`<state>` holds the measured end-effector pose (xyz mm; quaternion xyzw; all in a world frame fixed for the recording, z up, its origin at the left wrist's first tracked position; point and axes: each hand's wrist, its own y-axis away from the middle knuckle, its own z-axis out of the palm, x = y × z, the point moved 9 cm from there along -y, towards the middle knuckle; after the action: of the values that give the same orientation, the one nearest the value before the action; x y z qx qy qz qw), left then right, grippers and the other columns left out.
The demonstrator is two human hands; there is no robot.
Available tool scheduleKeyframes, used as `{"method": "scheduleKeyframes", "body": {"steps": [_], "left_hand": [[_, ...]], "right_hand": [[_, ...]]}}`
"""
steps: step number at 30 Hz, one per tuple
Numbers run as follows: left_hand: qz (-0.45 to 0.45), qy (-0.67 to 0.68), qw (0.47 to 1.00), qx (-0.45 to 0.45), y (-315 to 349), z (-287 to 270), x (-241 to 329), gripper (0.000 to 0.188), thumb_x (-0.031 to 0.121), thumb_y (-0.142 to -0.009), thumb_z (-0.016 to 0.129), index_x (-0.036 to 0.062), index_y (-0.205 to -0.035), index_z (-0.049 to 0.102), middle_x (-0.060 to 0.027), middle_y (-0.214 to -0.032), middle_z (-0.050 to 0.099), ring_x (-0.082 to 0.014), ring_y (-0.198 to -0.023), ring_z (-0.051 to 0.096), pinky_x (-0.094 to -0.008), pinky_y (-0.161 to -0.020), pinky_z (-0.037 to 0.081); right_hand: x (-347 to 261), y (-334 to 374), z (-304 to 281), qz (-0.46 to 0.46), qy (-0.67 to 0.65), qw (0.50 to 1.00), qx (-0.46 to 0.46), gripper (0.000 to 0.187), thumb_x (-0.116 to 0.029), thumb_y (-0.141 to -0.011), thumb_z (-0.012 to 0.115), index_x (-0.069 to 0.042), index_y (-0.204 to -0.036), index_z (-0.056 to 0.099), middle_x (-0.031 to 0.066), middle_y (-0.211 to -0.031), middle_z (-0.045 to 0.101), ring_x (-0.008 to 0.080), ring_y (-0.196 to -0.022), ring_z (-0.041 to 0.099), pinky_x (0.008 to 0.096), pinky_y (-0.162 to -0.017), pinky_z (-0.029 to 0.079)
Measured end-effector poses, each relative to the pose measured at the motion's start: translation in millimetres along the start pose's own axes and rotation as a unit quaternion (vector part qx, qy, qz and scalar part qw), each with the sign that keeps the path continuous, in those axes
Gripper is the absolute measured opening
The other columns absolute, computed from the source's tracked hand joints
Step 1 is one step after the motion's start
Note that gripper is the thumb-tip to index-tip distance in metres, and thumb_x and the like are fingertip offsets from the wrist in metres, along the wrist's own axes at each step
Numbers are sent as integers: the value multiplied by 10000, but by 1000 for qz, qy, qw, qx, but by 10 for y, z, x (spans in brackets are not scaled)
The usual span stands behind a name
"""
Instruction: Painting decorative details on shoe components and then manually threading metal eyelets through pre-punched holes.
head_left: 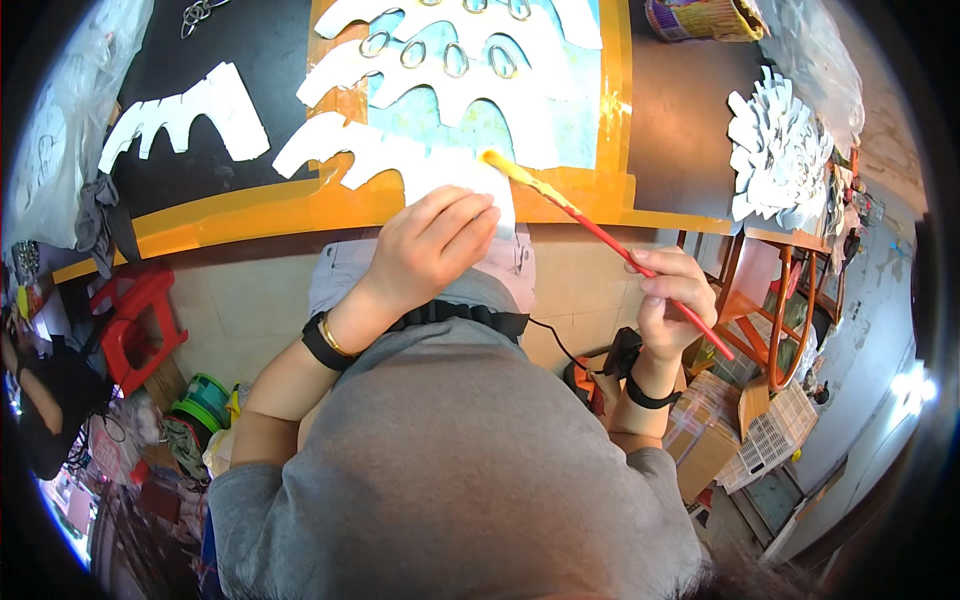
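My right hand (672,300) holds a thin red-handled brush (600,232) in a pinch near its rear end. The brush's yellow-coated tip touches the upper edge of a white cut-out piece (380,155) with a scalloped lower side. Over that piece's right part lies my left hand (437,245), fingers together and pressed onto it at the table's front edge. Beyond it, more white scalloped pieces (430,70) lie in rows on a light blue sheet (580,120), with several metal rings (455,60) on them. What is under my left fingers is hidden.
Orange tape (220,222) borders the dark table. A separate white piece (215,110) lies at left, and a pile of white pieces (775,150) at right. Plastic bags (75,120) hang at the left. Below stand a red stool (140,325) and cardboard boxes (705,430). Another person's arm (40,400) shows at far left.
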<state>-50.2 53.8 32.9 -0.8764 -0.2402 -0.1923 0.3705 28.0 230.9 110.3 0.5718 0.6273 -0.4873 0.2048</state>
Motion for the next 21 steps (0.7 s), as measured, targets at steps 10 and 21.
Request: {"method": "scheduleKeyframes", "body": {"steps": [10, 21], "left_hand": [[-9, 9, 1000, 0, 0, 9, -6, 239, 41, -671, 697, 60, -899, 626, -38, -958, 598, -208, -890, 571, -300, -744, 503], [-2, 10, 1000, 2, -20, -8, -3, 233, 47, -678, 695, 54, -900, 627, -41, -957, 597, -207, -900, 569, -302, -750, 506]], "right_hand": [[-12, -39, 18, -4, 6, 1000, 0, 67, 50, -726, 524, 1, -765, 546, 189, -854, 629, 253, -676, 623, 312, -600, 525], [-61, 3, -55, 3, 2, 1000, 15, 78, 58, -715, 519, -4, -759, 538, 191, -864, 627, 246, -677, 620, 307, -598, 517]]}}
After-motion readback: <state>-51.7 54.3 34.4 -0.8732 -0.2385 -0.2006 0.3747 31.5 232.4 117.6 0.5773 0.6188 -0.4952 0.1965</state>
